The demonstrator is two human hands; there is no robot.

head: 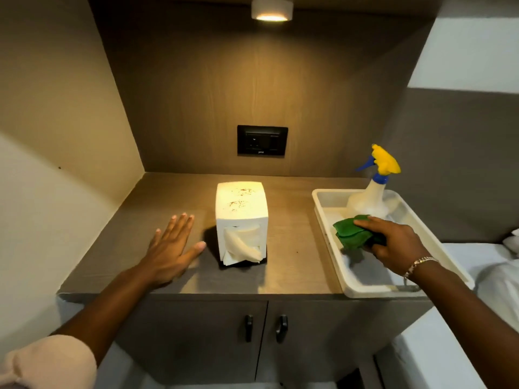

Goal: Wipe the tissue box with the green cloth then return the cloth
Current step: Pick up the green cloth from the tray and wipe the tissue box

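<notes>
dirt specks sit on top of the white square tissue box (241, 217) mid-counter, so i think wiping is not done. my right hand (393, 242) grips the folded green cloth (355, 233) over the white plastic tray (334, 220). my left hand (171, 248) lies flat, fingers spread, beside the box.

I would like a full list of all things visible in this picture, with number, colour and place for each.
tissue box: 1, white with brown specks on top, middle of the counter, a tissue hanging from its front
green cloth: 1, green, in the tray, gripped by the right hand
tray: 1, white, right side of the counter
spray bottle: 1, clear with yellow and blue head, back of the tray
counter: 1, brown
socket: 1, black, back wall
lamp: 1, white, lit, overhead
cabinet handles: 2, black, on the doors below
bracelet: 1, gold, right wrist
left hand: open, flat, left of the box
right hand: shut on the cloth
</notes>
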